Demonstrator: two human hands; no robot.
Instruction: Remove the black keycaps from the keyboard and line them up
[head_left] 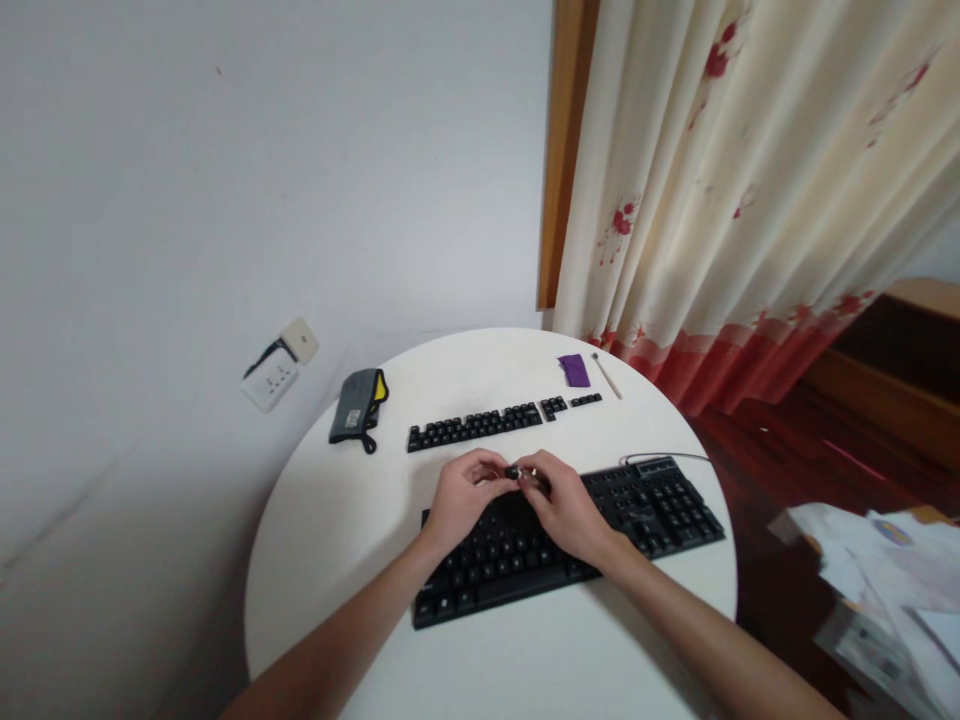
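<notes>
A small black keycap (512,472) is pinched in the fingertips of my left hand (466,500), above the upper part of the black keyboard (525,583). Close beside it, my right hand (564,505) has its fingers closed around something small, with a pale bit showing; its kind is too small to tell. Both hands meet over the keyboard and hide part of its upper rows. Keycaps are off in the keyboard's upper area, while the lower rows and number pad carry theirs. Behind the hands, loose black keycaps (476,427) lie in rows on the white round table (322,570).
A grey pouch with yellow lining (356,408) lies at the table's left. Toward the back right are a purple cloth (574,370) and a thin pale stick with a dark tip (607,377). The keyboard cable (671,455) runs off the right edge. Papers (885,570) sit lower right.
</notes>
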